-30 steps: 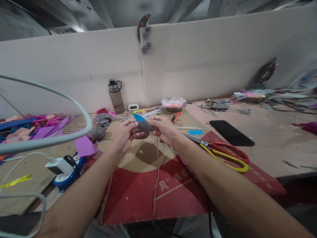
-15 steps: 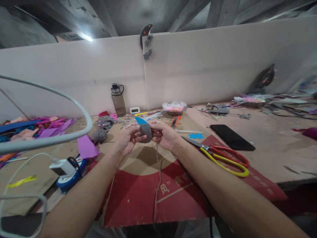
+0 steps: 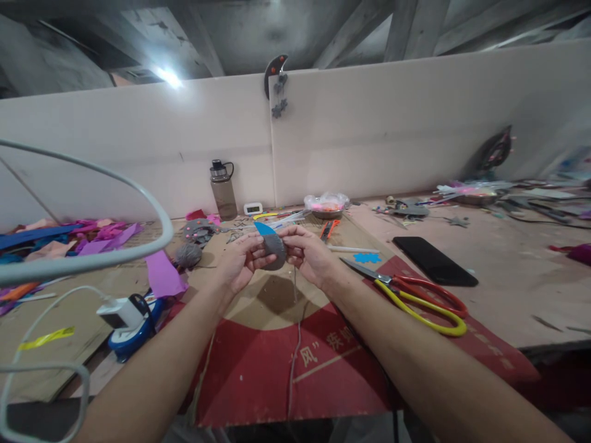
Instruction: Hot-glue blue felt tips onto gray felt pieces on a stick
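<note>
Above the cardboard, my left hand (image 3: 242, 259) grips a small curved crescent-like piece (image 3: 276, 251). Its pointed tip is bare blue, while the rest is covered with grey yarn. At the piece's right edge, the fingers of my right hand (image 3: 307, 251) are pinched together. Grey yarn (image 3: 299, 335) hangs from below those fingers and trails over the red print toward the front edge. The exact grip of my right fingertips is partly hidden. A ball of grey yarn (image 3: 188, 255) lies left of my hands.
Large scissors (image 3: 406, 292) with red and yellow handles lie beside my right forearm, near a black phone (image 3: 434, 261) and a blue cutout (image 3: 367, 258). A power strip (image 3: 133, 335) sits left. Behind stand a bottle (image 3: 223, 194) and a bowl (image 3: 327, 213). A pale cable arcs across the left.
The whole view has shifted slightly, so things sit a little lower and farther right. The crescent-like piece has turned slightly, showing more of its grey face. Both hands keep their hold.
</note>
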`<state>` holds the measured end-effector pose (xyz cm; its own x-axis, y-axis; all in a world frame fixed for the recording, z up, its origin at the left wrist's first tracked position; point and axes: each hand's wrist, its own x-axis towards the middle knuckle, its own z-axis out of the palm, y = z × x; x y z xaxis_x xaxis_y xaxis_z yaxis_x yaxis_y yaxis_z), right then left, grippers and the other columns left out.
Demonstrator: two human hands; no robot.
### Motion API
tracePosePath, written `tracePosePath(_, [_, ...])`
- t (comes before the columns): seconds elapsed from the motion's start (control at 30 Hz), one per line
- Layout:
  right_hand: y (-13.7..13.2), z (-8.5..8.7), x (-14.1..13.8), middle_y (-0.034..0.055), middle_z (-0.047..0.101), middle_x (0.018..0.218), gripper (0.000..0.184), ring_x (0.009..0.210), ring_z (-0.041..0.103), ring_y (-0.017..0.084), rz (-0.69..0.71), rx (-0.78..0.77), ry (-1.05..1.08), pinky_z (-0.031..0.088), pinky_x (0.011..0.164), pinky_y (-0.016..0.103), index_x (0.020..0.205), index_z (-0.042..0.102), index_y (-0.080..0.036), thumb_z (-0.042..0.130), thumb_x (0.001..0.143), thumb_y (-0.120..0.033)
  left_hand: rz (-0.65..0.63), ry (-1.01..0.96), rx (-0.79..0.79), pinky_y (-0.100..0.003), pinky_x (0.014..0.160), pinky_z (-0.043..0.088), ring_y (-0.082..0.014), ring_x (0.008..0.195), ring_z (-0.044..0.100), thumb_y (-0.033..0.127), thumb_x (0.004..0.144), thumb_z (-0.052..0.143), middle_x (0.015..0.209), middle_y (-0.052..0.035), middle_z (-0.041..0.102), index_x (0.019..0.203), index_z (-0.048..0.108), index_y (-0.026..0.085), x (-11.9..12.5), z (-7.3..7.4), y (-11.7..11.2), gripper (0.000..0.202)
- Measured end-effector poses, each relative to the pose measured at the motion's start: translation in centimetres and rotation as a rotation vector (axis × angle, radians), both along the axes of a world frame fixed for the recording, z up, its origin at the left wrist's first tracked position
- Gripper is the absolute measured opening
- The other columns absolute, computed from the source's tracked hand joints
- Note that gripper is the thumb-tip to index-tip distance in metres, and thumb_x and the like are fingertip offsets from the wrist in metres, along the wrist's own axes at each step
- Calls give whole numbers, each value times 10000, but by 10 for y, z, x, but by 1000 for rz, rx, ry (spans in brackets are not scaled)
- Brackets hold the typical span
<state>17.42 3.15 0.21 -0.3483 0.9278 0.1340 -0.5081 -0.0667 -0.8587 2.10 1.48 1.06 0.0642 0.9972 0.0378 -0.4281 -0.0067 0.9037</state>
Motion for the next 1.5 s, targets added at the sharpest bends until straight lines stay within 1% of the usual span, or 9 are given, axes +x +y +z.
tracePosePath(0.17, [-3,0,-2,-71,414,566,154,463,256,33,-5,63,56,178,432,180,738,600,-183,665,652,-293,-2,-27,-10,-253,608,561,-113,635,621,136,699,607,733,-39,655,821,598,133,-1,0,0,122])
tracePosePath(0.37, [-2,-4,-4,-52,497,640,231,516,363,42,-88,68,-14,213,455,186,713,593,-190,719,618,-359,-56,-25,5,-250,602,561,-125,664,632,138,704,620,758,-51,665,848,609,127,-1,0,-2,145])
tracePosePath(0.63, [5,-6,0,-71,407,497,246,434,264,51,-207,69,-125,141,421,227,668,595,-190,718,579,-384,-104,24,52,-280,657,564,-126,665,637,137,700,649,830,-74,679,857,634,109,-2,0,1,161])
tracePosePath(0.83, [7,-7,-1,-62,441,510,258,429,280,53,-228,41,-121,161,414,228,651,572,-186,709,566,-388,-138,28,88,-338,747,547,-180,767,662,151,679,665,886,-102,689,871,646,115,1,4,-4,196])
tracePosePath(1.0, [2,-5,-4,-71,416,496,253,425,237,47,-221,84,-149,144,419,232,658,578,-178,696,591,-391,-55,75,67,-274,642,555,-123,620,635,174,663,684,756,-52,676,797,639,122,-1,2,-1,151])
tracePosePath(1.1, [-2,-4,-5,-69,415,510,251,431,246,45,-186,111,-139,148,427,228,644,564,-175,693,609,-388,-97,84,63,-257,592,551,-100,564,599,193,689,668,718,-40,655,820,635,124,-3,2,0,151])
tracePosePath(1.3, [-4,-2,-5,-59,457,543,274,444,306,51,-91,91,-124,189,452,221,678,560,-182,698,616,-410,-228,78,65,-230,561,541,-116,641,600,225,713,665,772,-61,643,803,624,124,-6,6,-4,141])
tracePosePath(1.4, [-5,-2,-5,-53,481,570,289,448,316,51,-30,116,-127,192,453,224,699,571,-183,696,618,-430,-250,43,53,-220,543,541,-93,574,562,225,714,670,669,-31,599,818,629,118,-8,4,-1,154])
tracePosePath(1.5, [-5,-1,-6,-67,427,534,297,435,274,45,-2,123,-115,168,441,223,675,553,-178,695,619,-433,-236,8,6,-205,545,543,-74,533,537,195,709,672,608,-9,560,802,627,108,-9,2,2,135])
